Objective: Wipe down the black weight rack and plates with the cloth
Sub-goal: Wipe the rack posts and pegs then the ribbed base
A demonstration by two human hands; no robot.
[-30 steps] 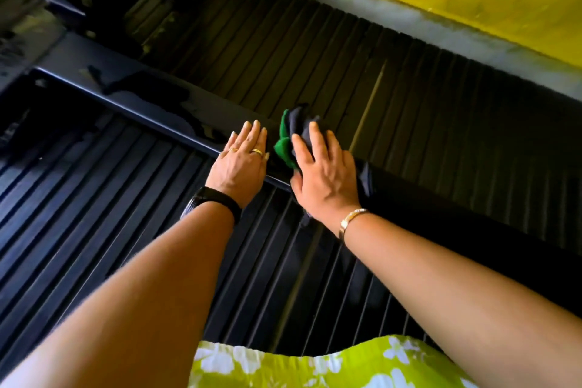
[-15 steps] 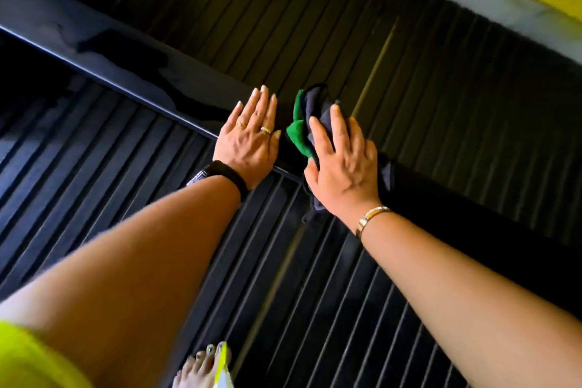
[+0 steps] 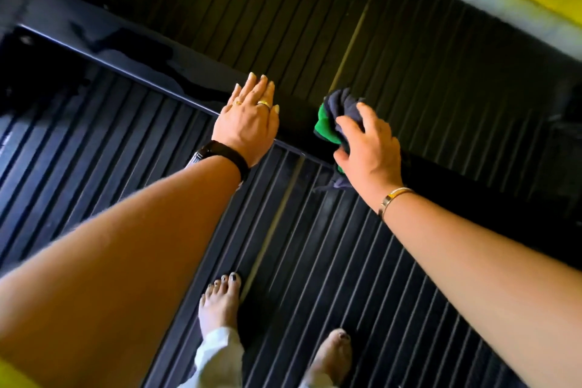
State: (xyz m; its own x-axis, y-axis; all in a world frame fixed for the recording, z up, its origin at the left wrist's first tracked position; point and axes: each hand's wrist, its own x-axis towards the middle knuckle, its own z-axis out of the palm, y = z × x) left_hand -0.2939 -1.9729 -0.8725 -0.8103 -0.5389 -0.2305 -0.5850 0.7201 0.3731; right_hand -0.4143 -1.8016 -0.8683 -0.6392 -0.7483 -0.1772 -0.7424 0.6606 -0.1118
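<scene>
The right hand (image 3: 370, 148) grips the bunched cloth (image 3: 335, 118) (green and dark grey) — the cloth sticks out past the fingers and lies on the black bar of the rack (image 3: 132, 57). The left hand (image 3: 247, 123) rests flat and open on the same bar, just beside it — not touching the cloth.

Black ribbed rubber floor mat (image 3: 315, 261), two bare feet (image 3: 220, 302) standing on it, black rack bar (image 3: 132, 53) crossing above
</scene>
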